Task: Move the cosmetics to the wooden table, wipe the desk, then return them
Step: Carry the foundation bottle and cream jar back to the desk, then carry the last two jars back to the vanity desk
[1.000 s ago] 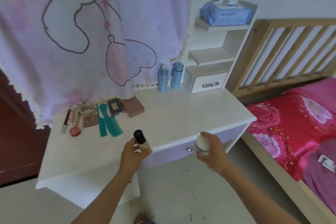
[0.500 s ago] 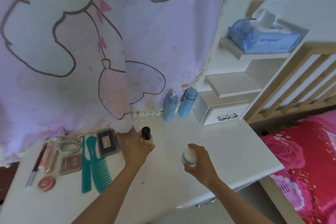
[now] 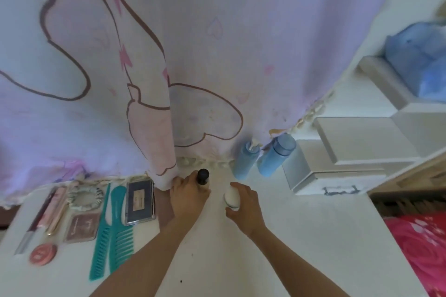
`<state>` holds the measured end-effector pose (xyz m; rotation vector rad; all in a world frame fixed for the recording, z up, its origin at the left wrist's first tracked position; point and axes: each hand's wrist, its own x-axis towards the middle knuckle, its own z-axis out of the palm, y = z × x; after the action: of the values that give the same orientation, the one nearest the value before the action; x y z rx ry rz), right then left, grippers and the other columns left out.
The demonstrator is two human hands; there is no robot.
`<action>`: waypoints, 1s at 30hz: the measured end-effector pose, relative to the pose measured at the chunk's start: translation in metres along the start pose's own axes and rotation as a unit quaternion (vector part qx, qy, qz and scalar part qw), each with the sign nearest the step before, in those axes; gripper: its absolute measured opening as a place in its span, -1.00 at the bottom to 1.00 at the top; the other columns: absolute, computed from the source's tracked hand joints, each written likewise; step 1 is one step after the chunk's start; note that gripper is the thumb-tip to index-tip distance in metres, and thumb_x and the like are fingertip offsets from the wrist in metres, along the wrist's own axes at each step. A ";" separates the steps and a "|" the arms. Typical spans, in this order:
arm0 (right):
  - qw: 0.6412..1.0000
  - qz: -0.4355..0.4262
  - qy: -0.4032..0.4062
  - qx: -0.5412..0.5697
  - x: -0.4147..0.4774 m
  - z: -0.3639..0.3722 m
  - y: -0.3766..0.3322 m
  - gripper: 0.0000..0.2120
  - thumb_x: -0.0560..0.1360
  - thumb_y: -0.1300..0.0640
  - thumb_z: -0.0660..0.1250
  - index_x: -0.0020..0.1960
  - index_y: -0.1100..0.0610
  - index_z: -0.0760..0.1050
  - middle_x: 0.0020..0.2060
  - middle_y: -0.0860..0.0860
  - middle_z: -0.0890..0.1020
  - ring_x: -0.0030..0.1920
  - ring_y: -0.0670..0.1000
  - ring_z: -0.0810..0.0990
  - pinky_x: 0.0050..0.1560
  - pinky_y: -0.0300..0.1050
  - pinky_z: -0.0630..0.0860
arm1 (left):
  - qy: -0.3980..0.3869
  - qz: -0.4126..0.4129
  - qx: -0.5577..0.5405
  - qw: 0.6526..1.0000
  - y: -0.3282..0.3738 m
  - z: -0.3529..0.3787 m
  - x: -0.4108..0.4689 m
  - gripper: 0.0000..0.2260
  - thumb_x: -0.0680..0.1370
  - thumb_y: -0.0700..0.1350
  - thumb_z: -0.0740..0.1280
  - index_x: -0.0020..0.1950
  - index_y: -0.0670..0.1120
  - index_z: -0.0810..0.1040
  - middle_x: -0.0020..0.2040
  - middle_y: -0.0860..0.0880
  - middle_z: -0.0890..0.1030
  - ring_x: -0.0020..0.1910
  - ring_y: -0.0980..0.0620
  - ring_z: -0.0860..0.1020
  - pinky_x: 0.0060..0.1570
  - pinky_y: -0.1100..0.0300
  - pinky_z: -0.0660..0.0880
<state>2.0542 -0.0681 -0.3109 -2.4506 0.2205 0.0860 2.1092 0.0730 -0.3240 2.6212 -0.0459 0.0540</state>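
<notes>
Your left hand [image 3: 189,196] grips the black-capped bottle [image 3: 203,176]; your right hand [image 3: 243,207] grips the white bottle [image 3: 232,196]. Both bottles are at the rear of the desk [image 3: 301,236], near the blue bottles [image 3: 247,159]. Seat each base flat and upright, clear of the other bottle, before uncurling your fingers.

We see soft, even daylight: the pink curtain [image 3: 217,55] looks bright and washed out, and the white desk [image 3: 301,248] is pale, with only faint, soft-edged shadows. The black-capped bottle [image 3: 203,176] in the left hand [image 3: 188,198] and the white bottle [image 3: 231,196] in the right hand [image 3: 246,207] look slightly soft. Wide-angle distortion bends the shelf unit [image 3: 362,142], and the blue tissue pack [image 3: 415,62] at the right edge is smeared.
</notes>
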 end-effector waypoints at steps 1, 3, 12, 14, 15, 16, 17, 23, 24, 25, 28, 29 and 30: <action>1.000 -0.012 -0.006 -0.006 0.008 0.003 0.000 -0.43 0.37 0.21 0.38 0.33 0.08 0.29 0.26 0.02 0.41 0.20 0.08 0.33 0.08 -0.27 0.25 | -0.015 -0.017 -0.003 1.000 0.002 0.002 0.000 -0.60 0.03 -0.12 0.59 -0.22 -0.15 0.58 -0.44 -0.07 0.58 -0.32 -0.19 0.53 -0.36 0.09 0.44; 0.999 -0.037 -0.019 -0.010 0.028 0.007 0.002 -0.43 0.37 0.22 0.37 0.34 0.09 0.29 0.27 0.03 0.40 0.22 0.08 0.33 0.09 -0.30 0.23 | -0.040 -0.079 -0.027 0.996 0.007 0.005 0.004 -0.64 0.22 -0.11 0.52 -0.03 -0.15 0.57 -0.25 -0.13 0.64 -0.08 -0.22 0.50 -0.12 0.03 0.39; 0.990 -0.115 -0.087 0.002 0.070 0.026 0.016 -0.41 0.40 0.24 0.34 0.38 0.15 0.22 0.29 0.13 0.30 0.30 0.11 0.29 0.27 -0.19 0.27 | 0.022 -0.175 -0.006 0.984 0.022 0.014 0.016 -0.76 0.46 -0.02 0.30 0.08 -0.08 0.51 -0.08 -0.14 0.58 0.06 -0.15 0.41 0.01 0.11 0.29; 0.989 -0.112 -0.091 0.002 0.073 0.027 0.016 -0.38 0.42 0.22 0.32 0.42 0.13 0.17 0.31 0.13 0.26 0.33 0.11 0.27 0.27 -0.17 0.28 | 0.022 -0.176 0.008 0.984 0.024 0.014 0.015 -0.72 0.49 0.01 0.25 0.16 -0.05 0.48 0.00 -0.11 0.59 0.11 -0.13 0.39 0.06 0.13 0.28; 0.989 -0.112 -0.096 -0.005 0.073 0.027 0.016 -0.37 0.44 0.20 0.31 0.44 0.10 0.13 0.33 0.12 0.24 0.34 0.10 0.25 0.28 -0.17 0.28 | 0.024 -0.169 0.013 0.985 0.023 0.015 0.014 -0.70 0.49 0.02 0.24 0.18 -0.04 0.46 0.02 -0.09 0.59 0.12 -0.12 0.39 0.06 0.14 0.28; 0.988 -0.117 -0.097 -0.015 0.071 0.027 0.017 -0.35 0.45 0.19 0.31 0.45 0.09 0.09 0.35 0.12 0.21 0.37 0.10 0.22 0.30 -0.17 0.26 | 0.027 -0.164 0.015 0.986 0.021 0.015 0.012 -0.67 0.49 0.03 0.25 0.22 -0.03 0.43 0.06 -0.07 0.60 0.13 -0.11 0.40 0.07 0.14 0.29; 0.988 -0.124 -0.093 -0.031 0.069 0.027 0.017 -0.34 0.46 0.17 0.30 0.46 0.09 0.06 0.38 0.13 0.19 0.39 0.11 0.19 0.32 -0.16 0.24 | 0.020 -0.157 0.016 0.987 0.018 0.016 0.009 -0.61 0.48 0.05 0.26 0.28 -0.02 0.39 0.11 -0.05 0.58 0.16 -0.10 0.40 0.10 0.15 0.30; 0.969 -0.220 0.039 -0.102 0.047 0.032 0.016 -0.29 0.17 0.25 0.57 0.25 0.29 0.36 0.20 0.34 0.44 0.26 0.26 0.37 0.11 0.11 0.47 | -0.001 -0.141 -0.040 0.989 0.001 0.000 -0.033 -0.43 0.47 0.05 0.32 0.42 -0.01 0.19 0.39 -0.01 0.34 0.37 -0.02 0.29 0.31 0.17 0.27; 0.966 -0.234 0.054 -0.100 0.041 0.034 0.014 -0.30 0.13 0.27 0.58 0.20 0.30 0.38 0.16 0.36 0.46 0.23 0.22 0.33 0.06 0.16 0.49 | 0.007 -0.139 -0.043 0.989 -0.005 -0.007 -0.044 -0.44 0.47 0.02 0.32 0.41 0.01 0.21 0.35 -0.01 0.37 0.33 -0.03 0.32 0.27 0.16 0.31; 0.961 -0.248 0.062 -0.101 0.034 0.036 0.011 -0.34 0.12 0.29 0.58 0.17 0.31 0.42 0.14 0.36 0.47 0.21 0.19 0.28 0.03 0.20 0.50 | 0.019 -0.139 -0.035 0.989 -0.013 -0.016 -0.057 -0.45 0.46 -0.01 0.33 0.40 0.01 0.23 0.31 -0.02 0.42 0.29 -0.05 0.37 0.22 0.15 0.34; 0.951 -0.267 0.083 -0.130 0.006 0.050 -0.008 -0.41 0.05 0.30 0.59 0.06 0.29 0.52 0.04 0.33 0.53 0.11 0.17 0.29 -0.04 0.19 0.54 | 0.083 -0.116 0.030 0.989 -0.048 -0.047 -0.097 -0.48 0.43 0.00 0.38 0.35 -0.03 0.33 0.20 -0.03 0.53 0.18 -0.08 0.49 0.10 0.15 0.44; 0.948 -0.271 0.088 -0.141 -0.005 0.056 -0.021 -0.41 0.02 0.29 0.59 0.04 0.27 0.54 0.01 0.32 0.54 0.09 0.17 0.31 -0.06 0.17 0.54 | 0.084 -0.134 0.041 0.987 -0.062 -0.060 -0.113 -0.49 0.46 0.02 0.34 0.38 -0.03 0.30 0.25 -0.02 0.49 0.23 -0.07 0.45 0.15 0.14 0.40; 0.944 -0.282 0.090 -0.145 -0.018 0.064 -0.038 -0.41 0.01 0.28 0.58 0.03 0.25 0.55 0.00 0.31 0.55 0.07 0.18 0.33 -0.08 0.15 0.54 | 0.087 -0.161 0.040 0.982 -0.079 -0.075 -0.132 -0.50 0.51 0.03 0.27 0.41 -0.03 0.26 0.31 -0.01 0.43 0.28 -0.06 0.38 0.20 0.13 0.35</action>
<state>2.0432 0.0041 -0.3352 -2.7152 -0.4502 -0.3828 1.9789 0.1818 -0.3042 2.6586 0.4472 0.1731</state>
